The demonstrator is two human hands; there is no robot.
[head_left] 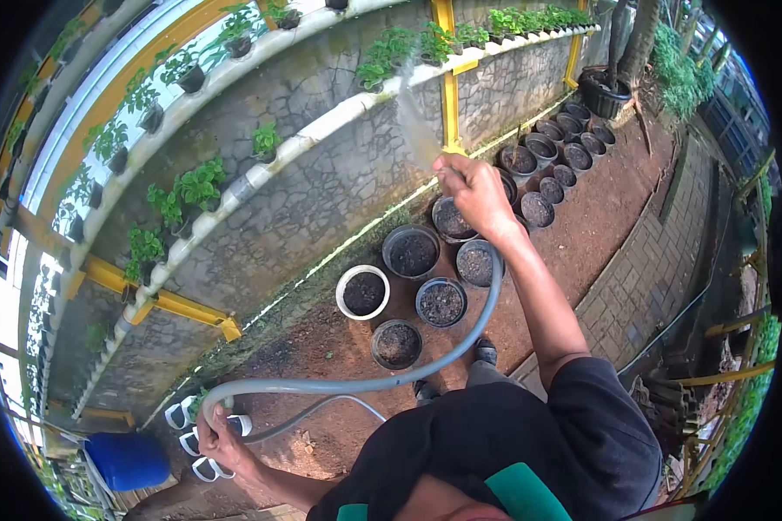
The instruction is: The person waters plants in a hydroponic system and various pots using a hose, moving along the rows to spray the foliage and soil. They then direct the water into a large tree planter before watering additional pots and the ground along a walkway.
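The right hand (473,193) grips the hose (356,383) end, spraying water toward wall plants (191,187); the left hand (217,434) holds its loop.

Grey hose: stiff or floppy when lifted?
Probably floppy: the hose sags in a long curve between the left hand and right hand. Likely heavier than it looks, since water sprays from its end. Possibly slippery if wet.
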